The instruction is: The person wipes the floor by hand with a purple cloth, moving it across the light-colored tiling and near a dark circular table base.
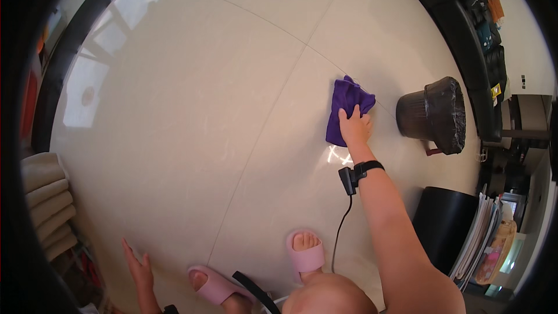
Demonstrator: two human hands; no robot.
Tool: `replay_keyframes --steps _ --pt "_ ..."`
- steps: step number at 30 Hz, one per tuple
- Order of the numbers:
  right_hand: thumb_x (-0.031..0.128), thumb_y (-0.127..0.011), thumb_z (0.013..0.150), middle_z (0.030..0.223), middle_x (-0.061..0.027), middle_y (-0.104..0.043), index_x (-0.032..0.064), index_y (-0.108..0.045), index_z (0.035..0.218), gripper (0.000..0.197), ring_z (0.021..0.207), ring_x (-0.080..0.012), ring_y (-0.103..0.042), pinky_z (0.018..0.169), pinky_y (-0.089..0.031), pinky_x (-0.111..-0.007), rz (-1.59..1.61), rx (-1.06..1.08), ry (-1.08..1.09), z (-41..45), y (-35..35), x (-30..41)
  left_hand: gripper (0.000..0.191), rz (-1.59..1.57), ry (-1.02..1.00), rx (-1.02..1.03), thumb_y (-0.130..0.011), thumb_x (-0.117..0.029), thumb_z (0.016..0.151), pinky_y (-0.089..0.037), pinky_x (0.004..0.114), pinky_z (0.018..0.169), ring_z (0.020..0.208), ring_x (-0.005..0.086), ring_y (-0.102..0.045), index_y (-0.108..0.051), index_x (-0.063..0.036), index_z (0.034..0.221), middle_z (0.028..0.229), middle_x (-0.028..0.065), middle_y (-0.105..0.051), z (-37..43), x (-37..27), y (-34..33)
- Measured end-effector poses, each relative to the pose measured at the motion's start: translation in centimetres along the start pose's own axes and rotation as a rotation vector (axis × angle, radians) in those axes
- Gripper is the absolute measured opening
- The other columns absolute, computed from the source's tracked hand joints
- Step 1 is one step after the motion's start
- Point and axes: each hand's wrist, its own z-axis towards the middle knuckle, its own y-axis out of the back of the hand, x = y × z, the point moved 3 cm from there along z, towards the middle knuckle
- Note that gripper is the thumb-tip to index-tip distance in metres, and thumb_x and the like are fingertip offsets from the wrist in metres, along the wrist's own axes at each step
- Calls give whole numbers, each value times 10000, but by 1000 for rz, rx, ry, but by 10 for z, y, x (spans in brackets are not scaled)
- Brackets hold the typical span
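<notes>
A purple cloth (345,107) lies bunched on the glossy floor tiles (244,109), right of the middle. My right hand (356,127) rests on its lower right part, fingers spread and pressing it to the floor; a black strap with a small device and a cable sits on that wrist. At the lower left, my left hand (140,266) is held out with its fingers apart and nothing in it. My feet in pink slippers (307,257) are at the bottom of the view.
Close to the right of the cloth stands a dark waste bin (412,113) lined with a black bag. A black sofa (466,48) runs along the upper right. A black cylindrical stand (442,222) with papers is at the lower right. Beige padded folds (50,200) edge the left.
</notes>
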Motion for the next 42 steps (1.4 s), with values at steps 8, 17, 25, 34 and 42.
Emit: replay_keyframes --steps 8,17,25,34,42 --pt "427 -474 866 1257 -238 -366 164 -331 1383 598 1117 -382 -436 927 -379 -469 53 -158 -182 51 -17 -22 751 21 -29 64 -523 89 791 -204 371 1095 1350 308 -225 -152 -42 1431 1471 175 -201 7 -22 1" --pt "144 -492 798 1196 -181 -499 222 -515 1238 448 1049 -356 -504 873 -397 -496 281 -133 901 -94 -9 227 737 -8 4 90 -525 76 804 -229 376 1082 1340 317 -249 -160 -48 1432 1480 172 -167 3 2 -5" --pt "149 -520 754 1177 -66 -475 198 -577 1162 414 925 -236 -466 781 -380 -361 362 124 1772 -303 -64 118 708 -35 -91 22 -553 18 809 -255 382 1069 1326 331 -269 -189 -12 1415 1450 202 -231 11 -27 -14" --pt "-7 -515 666 1330 -195 -359 92 -412 1322 671 1178 -362 -413 991 -353 -408 459 41 737 -163 3 -62 710 92 -173 62 -584 -55 805 -241 384 1080 1325 361 -251 -200 16 1398 1427 230 -256 -15 -42 -25" --pt "238 -504 803 1341 -202 -408 120 -391 1337 558 1231 -359 -402 979 -382 -427 124 30 -233 -20 -59 -100 737 191 -39 105 -595 -47 796 -260 366 1073 1328 346 -255 -188 -17 1410 1433 223 -250 -22 -22 -3"
